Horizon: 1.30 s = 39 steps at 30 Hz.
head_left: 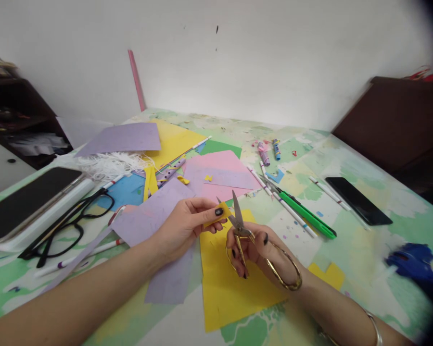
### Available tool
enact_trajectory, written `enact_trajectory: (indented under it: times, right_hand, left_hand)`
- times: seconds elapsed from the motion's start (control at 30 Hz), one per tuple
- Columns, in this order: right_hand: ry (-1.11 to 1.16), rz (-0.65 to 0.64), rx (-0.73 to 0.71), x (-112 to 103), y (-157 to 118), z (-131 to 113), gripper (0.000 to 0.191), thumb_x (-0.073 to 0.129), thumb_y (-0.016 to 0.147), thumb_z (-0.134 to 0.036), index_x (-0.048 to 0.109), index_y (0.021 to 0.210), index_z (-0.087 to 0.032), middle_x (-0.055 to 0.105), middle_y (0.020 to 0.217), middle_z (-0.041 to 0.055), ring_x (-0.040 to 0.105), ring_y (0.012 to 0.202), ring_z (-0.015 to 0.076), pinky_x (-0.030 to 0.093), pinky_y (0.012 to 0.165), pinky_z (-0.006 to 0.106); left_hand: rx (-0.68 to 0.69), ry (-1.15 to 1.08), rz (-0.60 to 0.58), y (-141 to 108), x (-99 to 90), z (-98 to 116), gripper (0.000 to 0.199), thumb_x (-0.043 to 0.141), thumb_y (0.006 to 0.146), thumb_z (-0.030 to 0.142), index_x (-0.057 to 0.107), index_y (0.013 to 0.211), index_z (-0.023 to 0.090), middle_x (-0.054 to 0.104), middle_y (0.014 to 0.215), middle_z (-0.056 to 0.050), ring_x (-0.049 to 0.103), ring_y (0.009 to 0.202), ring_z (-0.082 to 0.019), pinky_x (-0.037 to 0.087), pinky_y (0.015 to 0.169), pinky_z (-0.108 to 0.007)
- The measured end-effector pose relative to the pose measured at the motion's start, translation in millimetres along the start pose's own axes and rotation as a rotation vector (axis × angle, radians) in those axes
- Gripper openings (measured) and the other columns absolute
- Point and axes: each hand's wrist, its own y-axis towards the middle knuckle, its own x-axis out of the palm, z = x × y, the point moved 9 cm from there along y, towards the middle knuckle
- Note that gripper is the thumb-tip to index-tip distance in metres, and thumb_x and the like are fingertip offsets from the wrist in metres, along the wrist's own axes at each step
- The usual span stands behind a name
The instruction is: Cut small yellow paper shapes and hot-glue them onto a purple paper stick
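Observation:
Between the thumb and fingers of my left hand (187,223) is a small piece of yellow paper (222,213). My right hand (270,250) grips a pair of scissors (238,222) with gold-coloured handles. Their blades stand apart, and the yellow piece lies at or between them; the exact contact I cannot tell. Below both hands lies a larger yellow sheet (234,298) on the table. Purple paper (169,283) spreads under and beside my left hand. A small yellow cut piece (208,178) rests on pink paper (216,166) beyond my hands.
A green box cutter (306,214), several white markers and a black phone (359,201) lie to the right. Black glasses (75,226) and another phone (29,202) are at the left. White string (111,166) is heaped behind them. A blue object (414,264) sits near the right edge.

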Motion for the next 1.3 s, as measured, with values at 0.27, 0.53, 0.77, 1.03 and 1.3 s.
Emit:
enact_trajectory:
  times: [0.27,0.53,0.77,1.03,1.3]
  right_hand:
    - [0.033,0.014,-0.010,1.1,0.4,0.4,0.055,0.048,0.081,-0.071,0.054,0.080,-0.016,0.046,0.063,-0.0025,0.045,0.046,0.0082,0.034,0.047,0.024]
    - [0.110,0.029,-0.012,2.9,-1.2,3.2,0.060,0.047,0.076,-0.077,0.051,0.077,-0.018,0.039,0.057,-0.0071,0.033,0.039,0.0041,0.027,0.038,0.020]
    - [0.170,0.084,0.026,4.4,-3.2,1.3,0.064,0.052,0.067,-0.081,0.050,0.070,-0.017,0.039,0.056,-0.0076,0.029,0.033,0.0022,0.022,0.033,0.020]
    - [0.036,0.424,-0.102,-44.1,-14.0,-43.2,0.045,0.054,0.079,-0.066,0.049,0.068,-0.022,0.035,0.041,-0.0072,0.029,0.037,0.0091,0.024,0.040,0.025]
    - [-1.289,0.648,0.095,-79.3,-13.8,-53.5,0.017,0.066,0.067,-0.021,0.068,0.084,-0.018,0.062,0.072,0.0039,0.053,0.065,0.0182,0.034,0.058,0.029]
  left_hand:
    - [-0.026,-0.008,0.010,-2.7,2.0,-4.6,0.013,0.080,0.068,0.025,0.074,0.071,0.014,0.069,0.062,-0.003,0.058,0.054,-0.007,0.043,0.053,-0.017]
    - [-0.025,-0.007,0.030,-2.0,1.0,-5.3,0.013,0.082,0.066,0.024,0.073,0.069,0.014,0.070,0.061,-0.004,0.060,0.054,-0.009,0.043,0.052,-0.019]
    - [-0.029,-0.009,0.019,-3.5,2.3,-1.2,0.014,0.083,0.063,0.022,0.071,0.066,0.014,0.068,0.056,-0.002,0.057,0.048,-0.007,0.041,0.049,-0.017]
    - [-0.014,0.073,0.072,-1.5,-10.1,2.9,0.012,0.081,0.065,0.022,0.074,0.069,0.014,0.070,0.061,-0.005,0.059,0.053,-0.009,0.044,0.052,-0.019]
    - [0.084,0.545,0.092,-1.4,-10.0,19.3,0.014,0.069,0.077,0.029,0.077,0.075,0.018,0.068,0.062,-0.003,0.057,0.052,-0.012,0.043,0.050,-0.021]
